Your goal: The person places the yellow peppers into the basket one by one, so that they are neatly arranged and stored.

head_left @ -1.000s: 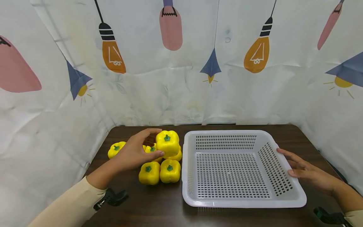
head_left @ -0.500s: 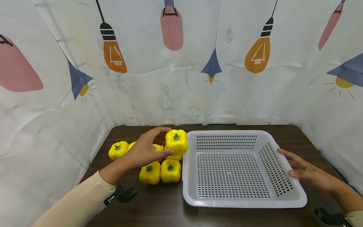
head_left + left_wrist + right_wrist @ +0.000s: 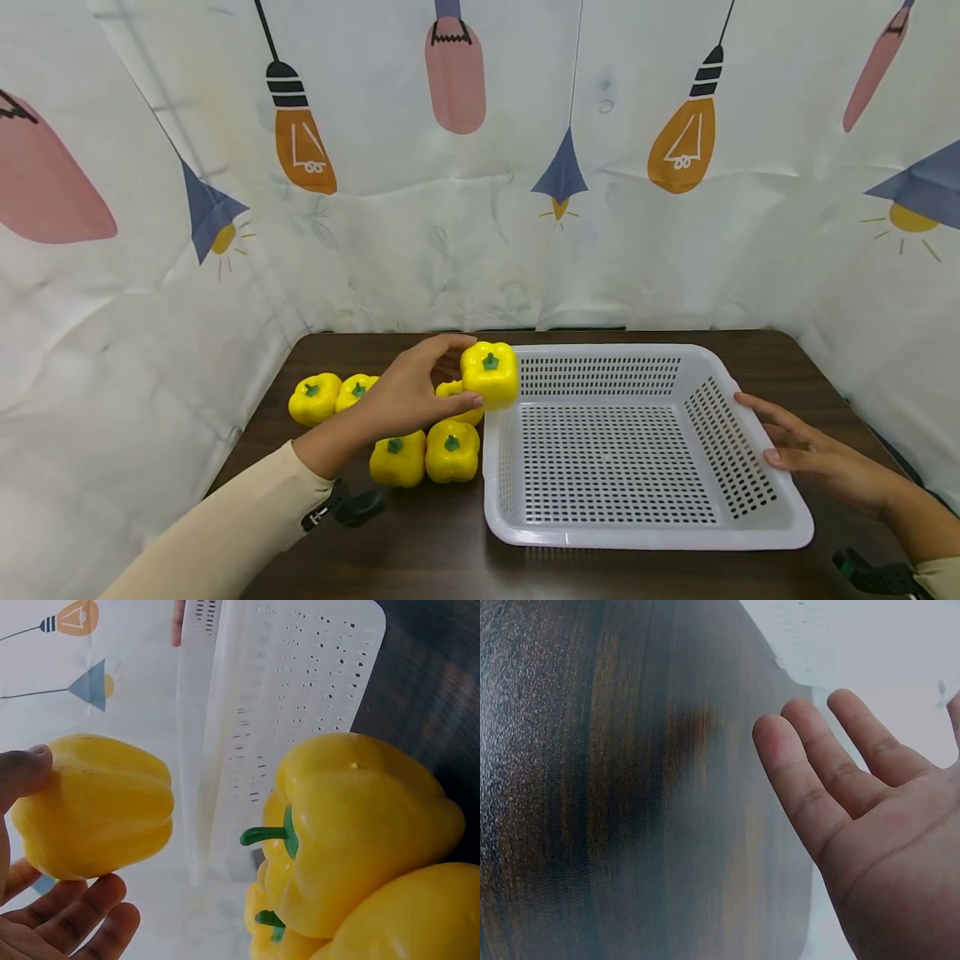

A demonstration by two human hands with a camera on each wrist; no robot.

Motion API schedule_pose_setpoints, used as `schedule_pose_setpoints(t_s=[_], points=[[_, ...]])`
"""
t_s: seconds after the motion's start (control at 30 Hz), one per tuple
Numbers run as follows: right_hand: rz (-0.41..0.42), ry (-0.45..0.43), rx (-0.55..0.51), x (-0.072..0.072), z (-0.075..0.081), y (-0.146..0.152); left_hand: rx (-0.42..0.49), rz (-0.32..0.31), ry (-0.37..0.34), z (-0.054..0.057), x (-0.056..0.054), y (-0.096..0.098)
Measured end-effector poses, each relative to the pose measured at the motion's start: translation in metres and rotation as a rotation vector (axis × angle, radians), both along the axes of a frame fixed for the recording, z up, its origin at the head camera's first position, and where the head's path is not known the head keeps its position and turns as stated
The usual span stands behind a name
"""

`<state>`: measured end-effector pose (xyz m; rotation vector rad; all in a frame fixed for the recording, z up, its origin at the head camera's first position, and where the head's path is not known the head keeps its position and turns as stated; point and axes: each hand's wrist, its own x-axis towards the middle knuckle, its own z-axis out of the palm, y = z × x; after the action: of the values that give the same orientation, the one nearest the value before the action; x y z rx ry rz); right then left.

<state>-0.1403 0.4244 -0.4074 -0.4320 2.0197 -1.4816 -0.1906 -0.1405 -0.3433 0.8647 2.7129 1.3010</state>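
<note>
My left hand [image 3: 420,383] pinches a yellow toy bell pepper [image 3: 490,375] between thumb and fingers. The pepper is held up at the left rim of a white perforated basket [image 3: 652,536]; its smooth lobed body [image 3: 94,806] fills the grasp in the left wrist view. On the right, my right hand [image 3: 828,462] touches the basket's right rim with thumb and fingertips. Several fingers of the right hand [image 3: 885,802] stretch out fairly straight in the right wrist view. More yellow bell peppers with green stems, such as a front pepper [image 3: 452,451], lie left of the basket.
A dark wooden table [image 3: 420,546] carries the basket and peppers. Two peppers [image 3: 313,399] lie farther left, partly beside the left forearm. A white curtain [image 3: 480,250] printed with lamps and bulbs surrounds the table at the back and sides.
My left hand has moved right with the bell pepper, from above the other peppers to the basket's left rim. Peppers at the left have come into view. The right hand stays at the basket.
</note>
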Motion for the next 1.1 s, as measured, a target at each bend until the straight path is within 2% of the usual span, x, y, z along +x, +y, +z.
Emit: schedule_pose_setpoints(t_s=[0.37, 0.8, 1.1], points=[[-0.018, 0.007, 0.043, 0.001, 0.002, -0.001, -0.011, -0.011, -0.006, 0.000, -0.005, 0.015], [-0.011, -0.010, 0.020, 0.001, 0.001, 0.000, 0.010, -0.032, -0.006, 0.003, -0.010, 0.029], [-0.019, -0.003, 0.045, 0.000, 0.001, -0.001, 0.004, -0.029, -0.009, 0.004, -0.014, 0.037]])
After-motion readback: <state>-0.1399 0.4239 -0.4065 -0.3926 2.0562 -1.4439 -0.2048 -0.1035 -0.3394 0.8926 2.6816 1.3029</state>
